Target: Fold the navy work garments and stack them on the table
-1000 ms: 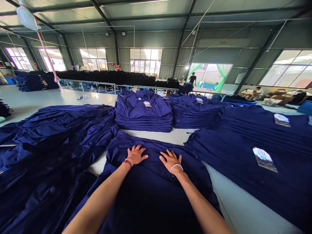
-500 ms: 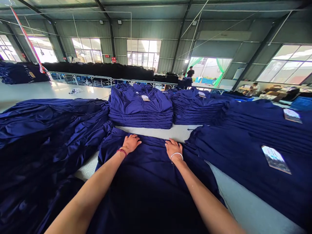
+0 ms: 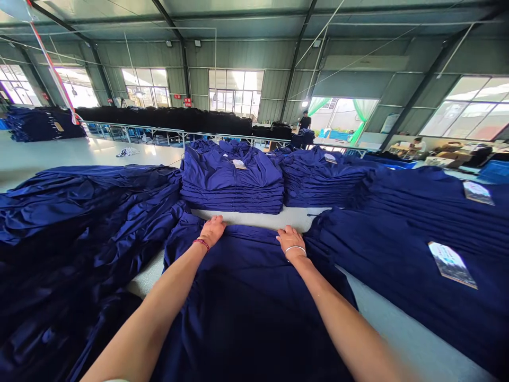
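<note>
A navy blue garment (image 3: 254, 286) lies spread on the table in front of me, its far edge running fairly straight between my hands. My left hand (image 3: 213, 229) is closed on the left part of that edge, with a dark red bead bracelet at the wrist. Towards the right end of the same edge, my right hand (image 3: 292, 241), with a pale bangle on its wrist, has its fingers bent over the cloth. The fingertips of both hands are partly hidden in the fabric.
Beyond the garment stands a folded navy stack (image 3: 233, 183) with a tag on top; another stack (image 3: 324, 178) is beside it. Loose navy clothes (image 3: 87, 223) heap up at left. Tagged garments (image 3: 401, 239) lie at right on the pale table (image 3: 401, 329). A person (image 3: 305, 122) stands far back.
My right hand has shifted a little to the right, and the hands are farther apart. The cloth edge between them looks straighter. My left hand's fingers have drawn together. The view has tilted slightly.
</note>
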Demonstrator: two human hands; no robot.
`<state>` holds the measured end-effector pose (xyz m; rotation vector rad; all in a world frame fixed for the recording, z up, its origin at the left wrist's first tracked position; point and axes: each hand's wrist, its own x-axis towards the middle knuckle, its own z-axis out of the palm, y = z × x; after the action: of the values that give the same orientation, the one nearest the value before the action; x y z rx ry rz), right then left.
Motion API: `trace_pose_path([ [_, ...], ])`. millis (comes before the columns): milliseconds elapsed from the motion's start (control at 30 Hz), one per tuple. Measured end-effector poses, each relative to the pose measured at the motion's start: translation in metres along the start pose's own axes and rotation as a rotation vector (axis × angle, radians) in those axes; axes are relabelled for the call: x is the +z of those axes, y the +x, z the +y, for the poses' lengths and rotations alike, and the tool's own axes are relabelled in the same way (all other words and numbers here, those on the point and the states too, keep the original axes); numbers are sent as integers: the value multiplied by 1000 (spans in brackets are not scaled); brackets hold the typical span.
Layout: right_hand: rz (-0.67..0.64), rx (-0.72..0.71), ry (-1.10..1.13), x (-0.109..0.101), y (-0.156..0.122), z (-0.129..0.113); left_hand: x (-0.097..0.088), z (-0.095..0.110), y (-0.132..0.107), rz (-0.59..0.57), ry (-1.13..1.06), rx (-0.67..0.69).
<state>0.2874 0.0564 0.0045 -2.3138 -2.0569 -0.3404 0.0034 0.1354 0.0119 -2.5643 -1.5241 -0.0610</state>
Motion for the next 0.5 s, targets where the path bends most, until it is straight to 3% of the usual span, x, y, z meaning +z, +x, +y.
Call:
trace_pose_path([
  [133, 57, -59, -13, -24, -22, 10, -27, -10, -25, 14, 34, 94],
  [400, 272, -177, -75, -85, -83, 22, -98, -17, -86, 57, 104, 220],
  [500, 280, -193, -64, -97, -112, 20, -110, -14, -115, 92, 162, 266],
])
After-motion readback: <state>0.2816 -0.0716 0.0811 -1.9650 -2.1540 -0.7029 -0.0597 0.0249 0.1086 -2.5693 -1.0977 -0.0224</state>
